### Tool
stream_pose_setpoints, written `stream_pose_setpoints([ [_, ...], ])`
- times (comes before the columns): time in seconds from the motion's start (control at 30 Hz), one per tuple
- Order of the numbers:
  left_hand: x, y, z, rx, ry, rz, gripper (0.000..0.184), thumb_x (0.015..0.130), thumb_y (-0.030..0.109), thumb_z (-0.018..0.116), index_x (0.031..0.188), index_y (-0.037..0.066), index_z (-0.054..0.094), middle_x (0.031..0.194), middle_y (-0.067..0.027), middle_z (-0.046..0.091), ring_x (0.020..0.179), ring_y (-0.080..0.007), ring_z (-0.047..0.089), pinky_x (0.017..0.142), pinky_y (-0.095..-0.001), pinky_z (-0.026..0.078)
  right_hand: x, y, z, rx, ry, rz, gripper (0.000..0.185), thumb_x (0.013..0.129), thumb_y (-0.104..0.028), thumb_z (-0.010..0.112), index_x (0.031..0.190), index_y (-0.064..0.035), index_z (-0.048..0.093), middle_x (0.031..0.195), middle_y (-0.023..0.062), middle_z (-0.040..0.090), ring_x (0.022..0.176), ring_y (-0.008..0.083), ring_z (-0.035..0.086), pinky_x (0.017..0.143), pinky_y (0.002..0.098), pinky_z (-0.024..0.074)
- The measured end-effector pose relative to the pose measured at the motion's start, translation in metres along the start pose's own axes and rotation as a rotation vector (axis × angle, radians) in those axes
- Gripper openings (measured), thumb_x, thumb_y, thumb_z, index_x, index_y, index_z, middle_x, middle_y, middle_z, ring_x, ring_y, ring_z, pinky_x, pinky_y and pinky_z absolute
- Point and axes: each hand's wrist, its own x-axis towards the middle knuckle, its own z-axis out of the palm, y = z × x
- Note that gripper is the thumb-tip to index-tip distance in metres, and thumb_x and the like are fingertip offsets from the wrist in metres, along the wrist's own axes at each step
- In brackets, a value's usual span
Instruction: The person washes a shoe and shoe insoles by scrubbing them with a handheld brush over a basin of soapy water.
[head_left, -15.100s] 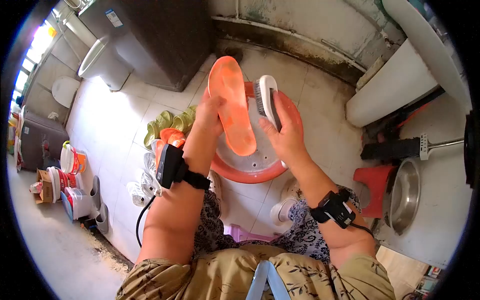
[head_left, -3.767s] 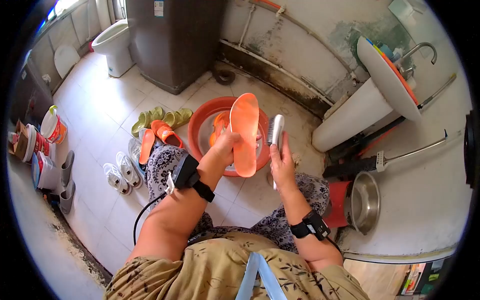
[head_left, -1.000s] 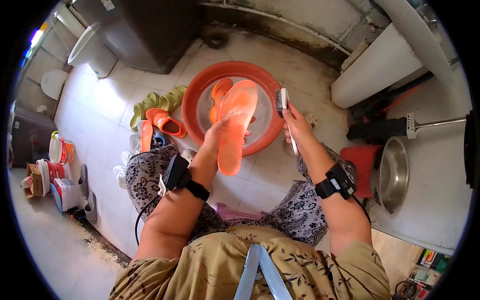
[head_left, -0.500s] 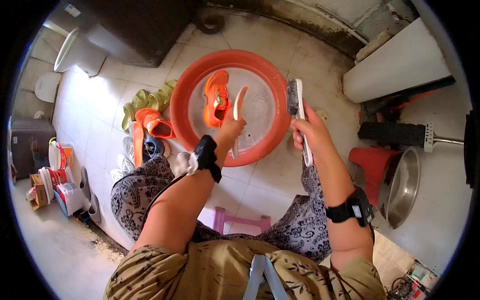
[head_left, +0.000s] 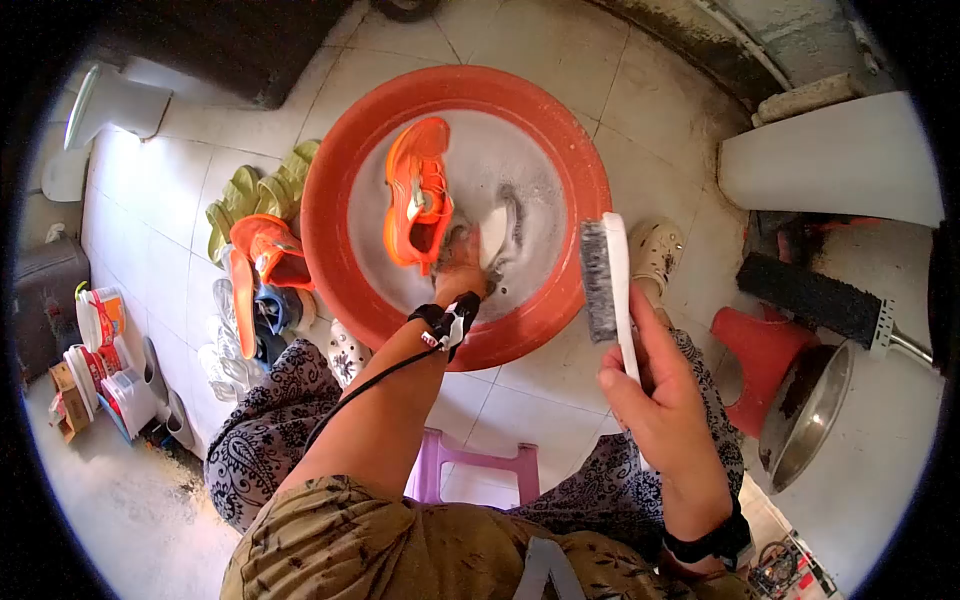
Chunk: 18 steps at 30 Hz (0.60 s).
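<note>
A red-brown basin (head_left: 590, 170) holds cloudy, sudsy water. My left hand (head_left: 462, 262) is dipped into it, closed on a pale shoe insole (head_left: 494, 238) that is partly under the water; my fingertips are hidden. Close by that hand, an orange sneaker (head_left: 402, 190) lies in the water toward the basin's left side. My right hand (head_left: 655, 395) grips the white handle of a scrub brush (head_left: 598, 280), with its grey bristles facing left, just outside the basin's right rim.
Left of the basin stand another orange sneaker (head_left: 268, 245), an orange insole (head_left: 242, 300), green shoes (head_left: 235, 205) and white shoes (head_left: 218, 365). A purple stool (head_left: 428, 465) is below me. To the right are a long black brush (head_left: 810, 290), a red stool (head_left: 755, 350) and a metal bowl (head_left: 815, 420).
My left hand has lowered the insole from above the basin into the water, which now ripples. My right hand has moved down and closer with the brush. The view has shifted.
</note>
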Motion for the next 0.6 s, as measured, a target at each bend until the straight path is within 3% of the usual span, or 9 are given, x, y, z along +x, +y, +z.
stream_pose_setpoints([
  [0.03,0.005,-0.005,0.005,-0.005,-0.007,-0.001,0.08,0.079,0.034,0.061,0.142,0.007,0.021,0.14,-0.0232,0.032,0.129,-0.0376,0.033,0.104,-0.0444,0.031,0.001,0.0,0.001,-0.003,0.001,0.008,0.069,0.081,0.002,0.052,0.143,-0.0052,0.024,0.097,0.0008,0.051,0.076,0.0054,0.044,0.07,0.0186,0.0405],
  [0.1,0.019,-0.015,0.006,-0.026,-0.53,-0.119,0.057,0.082,0.024,0.052,0.135,0.009,0.038,0.133,-0.0228,0.042,0.117,-0.0347,0.049,0.093,-0.0444,0.043,0.001,0.0,0.004,0.009,0.006,0.006,0.069,0.081,0.002,0.052,0.143,-0.0065,0.024,0.089,-0.0013,0.049,0.074,0.0048,0.044,0.067,0.018,0.0395],
  [0.13,0.04,-0.047,0.075,0.022,-0.354,-0.036,0.038,0.085,0.023,0.046,0.119,0.009,0.055,0.121,-0.0225,0.054,0.112,-0.035,0.053,0.092,-0.0444,0.043,0.001,-0.001,0.005,0.007,0.007,0.01,0.069,0.081,0.002,0.052,0.143,-0.0065,0.024,0.089,-0.0013,0.049,0.074,0.0048,0.044,0.067,0.018,0.0395],
  [0.17,0.038,-0.045,0.072,0.02,-0.354,-0.037,0.038,0.085,0.023,0.046,0.119,0.009,0.055,0.121,-0.0225,0.054,0.112,-0.035,0.053,0.092,-0.0444,0.043,0.001,-0.003,0.005,0.017,0.007,0.037,0.069,0.081,0.002,0.052,0.143,-0.0068,0.024,0.086,-0.0021,0.048,0.074,0.0045,0.044,0.067,0.0177,0.039],
  [0.37,0.007,0.001,-0.029,-0.717,0.065,0.065,0.026,0.083,0.015,0.053,0.1,-0.004,0.058,0.08,-0.0148,0.065,0.069,-0.0272,0.063,0.059,-0.0375,0.051,0.001,-0.007,0.007,0.065,0.002,0.003,0.067,0.082,0.0,0.053,0.143,-0.0068,0.025,0.084,-0.0031,0.047,0.073,0.0042,0.045,0.066,0.0175,0.0385],
  [0.4,-0.002,0.016,-0.044,-1.113,0.025,-0.181,0.026,0.086,0.021,0.052,0.095,-0.003,0.058,0.066,-0.0114,0.059,0.052,-0.0212,0.056,0.047,-0.0349,0.047,0.0,-0.006,0.007,0.076,-0.003,-0.004,0.067,0.083,0.0,0.053,0.143,-0.0068,0.025,0.087,-0.0025,0.049,0.076,0.0046,0.046,0.068,0.018,0.0395],
  [0.53,0.005,0.013,-0.04,-1.396,0.067,-0.369,0.036,0.09,0.033,0.05,0.097,-0.001,0.057,0.062,-0.0087,0.057,0.042,-0.0203,0.051,0.041,-0.0337,0.043,0.0,0.001,0.008,0.053,0.03,-0.067,0.065,0.084,-0.001,0.052,0.142,-0.0059,0.025,0.097,-0.0008,0.051,0.083,0.0056,0.047,0.076,0.0191,0.0401],
  [0.6,0.002,0.019,-0.05,-1.542,0.067,-0.361,0.033,0.089,0.029,0.051,0.102,-0.002,0.055,0.061,-0.0086,0.056,0.043,-0.0208,0.051,0.041,-0.0343,0.043,0.001,0.004,0.009,0.082,0.057,-0.078,0.064,0.084,-0.001,0.052,0.142,-0.0047,0.025,0.104,0.0003,0.051,0.089,0.0063,0.047,0.082,0.0199,0.0392],
])
